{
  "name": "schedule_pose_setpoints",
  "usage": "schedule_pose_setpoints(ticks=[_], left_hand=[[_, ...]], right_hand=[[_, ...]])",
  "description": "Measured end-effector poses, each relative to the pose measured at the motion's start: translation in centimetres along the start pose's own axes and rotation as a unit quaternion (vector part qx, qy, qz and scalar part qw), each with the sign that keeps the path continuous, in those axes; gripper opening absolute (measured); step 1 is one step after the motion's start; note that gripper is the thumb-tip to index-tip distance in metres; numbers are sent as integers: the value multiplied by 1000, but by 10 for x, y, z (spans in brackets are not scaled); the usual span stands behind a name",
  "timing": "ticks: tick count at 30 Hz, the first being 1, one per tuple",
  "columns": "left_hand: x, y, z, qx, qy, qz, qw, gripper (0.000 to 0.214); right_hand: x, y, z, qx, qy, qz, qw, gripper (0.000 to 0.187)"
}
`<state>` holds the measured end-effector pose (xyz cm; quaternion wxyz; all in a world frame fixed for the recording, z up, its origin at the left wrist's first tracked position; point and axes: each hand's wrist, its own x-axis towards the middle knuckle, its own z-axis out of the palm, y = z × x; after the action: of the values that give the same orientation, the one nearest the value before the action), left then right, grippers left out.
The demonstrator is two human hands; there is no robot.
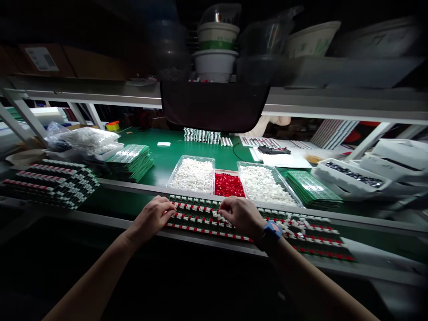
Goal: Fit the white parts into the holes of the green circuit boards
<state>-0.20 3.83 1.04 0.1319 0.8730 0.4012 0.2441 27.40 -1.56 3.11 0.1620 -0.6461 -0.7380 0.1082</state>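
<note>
A long green circuit board (200, 226) with rows of small white and red plastic parts lies along the bench's front ledge. At its left end my left hand (154, 216) has thumb and forefinger pinched over the rows; anything between the fingertips is too small to name. Over the middle of the board my right hand (241, 215), with a blue band at the wrist, is closed with curled fingers. What it grips is hidden. Loose white parts (294, 223) lie scattered on the board's right portion.
Behind the board stand a tray of white parts (169, 182), a tray of red parts (229, 185) and another white-parts tray (298, 200). Stacked green boards (132, 160) and populated boards (56, 183) are at left. White bins (351, 180) stand right. A shelf (301, 107) hangs overhead.
</note>
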Motion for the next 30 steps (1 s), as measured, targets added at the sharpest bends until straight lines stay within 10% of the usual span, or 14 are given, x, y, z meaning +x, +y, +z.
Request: schedule_pose_setpoints(ticks=[14,30], left_hand=[[41,70,40,4,-3,75,997,9],[61,79,61,75,-90,88,989,8]], right_hand=[[-8,-5,6,-42,34,57,997,14],[-8,-8,16,-60,-3,38,997,18]])
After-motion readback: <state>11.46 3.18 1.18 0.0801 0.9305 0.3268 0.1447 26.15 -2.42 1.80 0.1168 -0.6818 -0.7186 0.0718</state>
